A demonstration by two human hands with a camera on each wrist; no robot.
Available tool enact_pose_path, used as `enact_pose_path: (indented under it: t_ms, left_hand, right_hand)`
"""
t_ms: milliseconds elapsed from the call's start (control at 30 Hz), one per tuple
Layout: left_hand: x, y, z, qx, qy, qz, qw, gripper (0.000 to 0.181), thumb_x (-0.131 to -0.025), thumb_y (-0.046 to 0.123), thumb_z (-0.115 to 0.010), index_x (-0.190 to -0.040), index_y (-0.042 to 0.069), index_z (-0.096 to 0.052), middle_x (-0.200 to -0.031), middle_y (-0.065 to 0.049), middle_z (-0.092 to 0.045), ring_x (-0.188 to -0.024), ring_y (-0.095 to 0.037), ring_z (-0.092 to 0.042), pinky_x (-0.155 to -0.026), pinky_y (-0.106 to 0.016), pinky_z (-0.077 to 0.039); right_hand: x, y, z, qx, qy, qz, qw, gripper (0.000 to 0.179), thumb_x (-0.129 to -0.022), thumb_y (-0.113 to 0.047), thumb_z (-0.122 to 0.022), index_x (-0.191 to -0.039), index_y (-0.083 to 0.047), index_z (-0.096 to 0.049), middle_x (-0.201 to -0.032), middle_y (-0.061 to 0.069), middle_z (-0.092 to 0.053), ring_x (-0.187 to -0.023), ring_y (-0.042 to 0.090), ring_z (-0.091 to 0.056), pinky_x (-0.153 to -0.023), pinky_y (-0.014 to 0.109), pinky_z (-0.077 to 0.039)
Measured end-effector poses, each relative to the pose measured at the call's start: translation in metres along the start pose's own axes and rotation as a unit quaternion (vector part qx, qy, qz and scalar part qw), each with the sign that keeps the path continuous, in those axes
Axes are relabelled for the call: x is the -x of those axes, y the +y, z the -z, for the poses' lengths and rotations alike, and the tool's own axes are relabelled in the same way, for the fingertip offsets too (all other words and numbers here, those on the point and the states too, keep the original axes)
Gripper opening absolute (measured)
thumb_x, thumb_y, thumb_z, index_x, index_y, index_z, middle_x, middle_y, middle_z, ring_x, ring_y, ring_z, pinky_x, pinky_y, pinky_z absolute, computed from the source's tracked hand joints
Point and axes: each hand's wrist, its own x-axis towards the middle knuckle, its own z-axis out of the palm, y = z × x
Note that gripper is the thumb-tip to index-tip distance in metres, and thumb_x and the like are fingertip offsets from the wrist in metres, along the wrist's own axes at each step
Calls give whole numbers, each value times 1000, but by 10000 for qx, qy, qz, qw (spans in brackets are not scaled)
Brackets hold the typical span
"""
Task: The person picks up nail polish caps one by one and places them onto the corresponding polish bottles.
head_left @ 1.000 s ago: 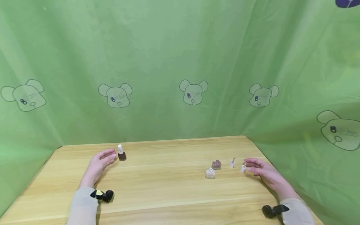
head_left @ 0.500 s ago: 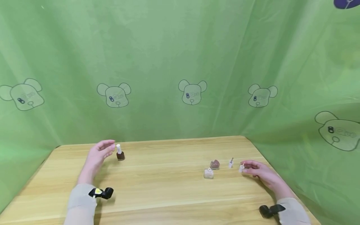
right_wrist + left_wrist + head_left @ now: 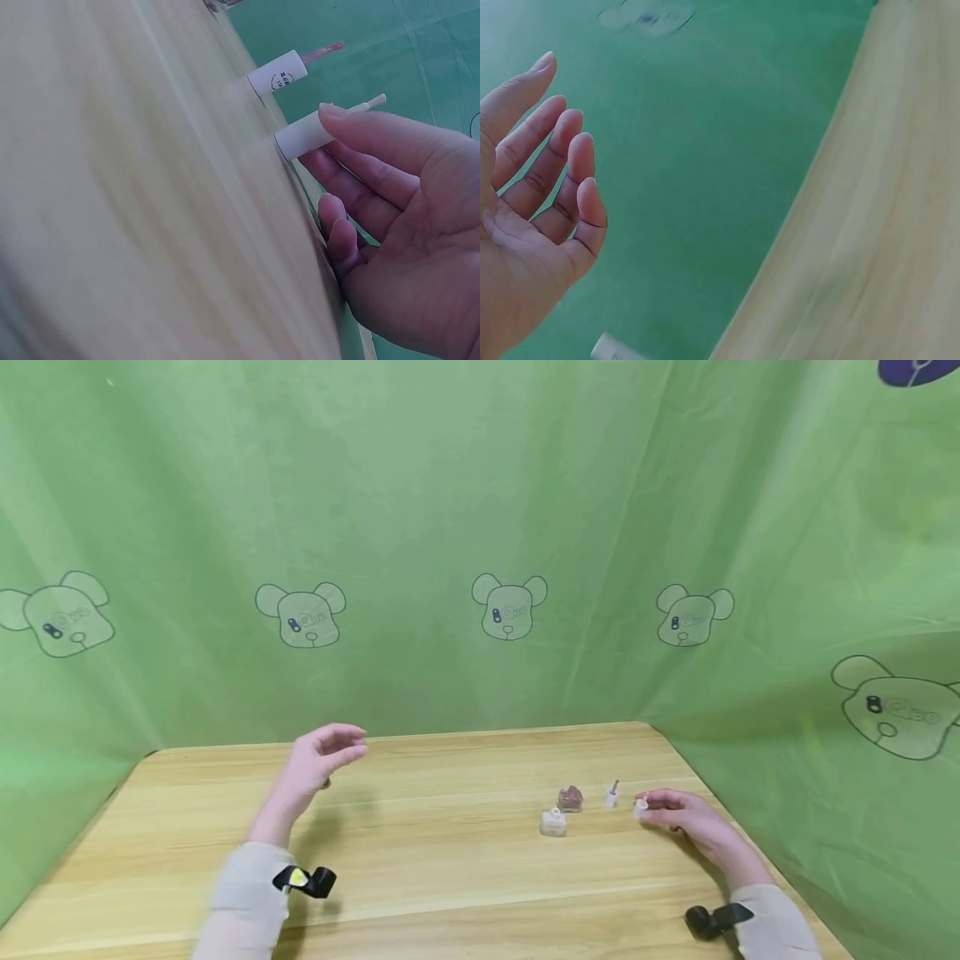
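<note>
My left hand (image 3: pixel 318 760) is in the air over the left part of the table, fingers spread and loosely bent, holding nothing. It hides most of a dark nail polish bottle, whose white cap (image 3: pixel 616 349) shows at the bottom of the left wrist view. At the right, my right hand (image 3: pixel 686 818) pinches a white nail polish cap (image 3: pixel 306 136) between thumb and fingers; the cap stands on its top with a pale brush pointing up. Beside it stands another upturned white cap (image 3: pixel 277 73) with a pinkish brush.
Left of the caps, an uncapped bottle of whitish nail polish (image 3: pixel 553 823) stands in front of a mauve one (image 3: pixel 571 799). The wooden table (image 3: pixel 450 877) ends at a green curtain (image 3: pixel 420 527) with bear-head prints.
My left hand has left the side of the dark bottle, rising and moving right in front of it. My right hand has closed in on the nearer upturned cap, thumb now on it.
</note>
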Motion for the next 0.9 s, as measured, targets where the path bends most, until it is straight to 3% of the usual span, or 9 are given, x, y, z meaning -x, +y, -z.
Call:
enact_pose_path:
  t_ms: [167, 267, 600, 900]
  left_hand:
    - [-2, 4, -33, -31, -541, -133, 9984, 36, -85, 18, -75, -115, 2, -65, -108, -12, -70, -90, -8, -65, -84, -23, -54]
    - [-1, 5, -52, -81, -945, -180, 9953, 37, -85, 18, -74, -115, 1, -65, -110, -18, -69, -92, -10, -65, -85, -24, -54]
    - [8, 2, -100, -146, -1820, -161, 9831, 36, -85, 24, -74, -116, 6, -66, -105, -11, -69, -93, -14, -63, -84, -24, -54]
    - [13, 2, -131, -113, -2002, -97, 9796, 32, -85, 21, -74, -114, 8, -68, -100, -10, -69, -89, -13, -61, -79, -22, -51]
  right_hand:
    - [0, 0, -1, 79, -11, 39, 10000, 39, -88, -18, -70, -122, 0, -61, -94, -19, -66, -85, 3, -55, -71, 25, -43]
    - [-1, 0, -2, 128, 35, 12, 9999, 42, -87, -18, -71, -122, 2, -60, -93, -18, -67, -85, 3, -55, -71, 25, -43]
    - [-1, -1, -4, 243, 119, -56, 9996, 42, -87, -19, -70, -122, 2, -60, -94, -18, -67, -86, 5, -55, -74, 26, -43]
    - [-1, -2, -4, 2, 97, -23, 10000, 32, -88, -18, -69, -116, -4, -65, -92, -20, -67, -86, 3, -54, -74, 26, -41]
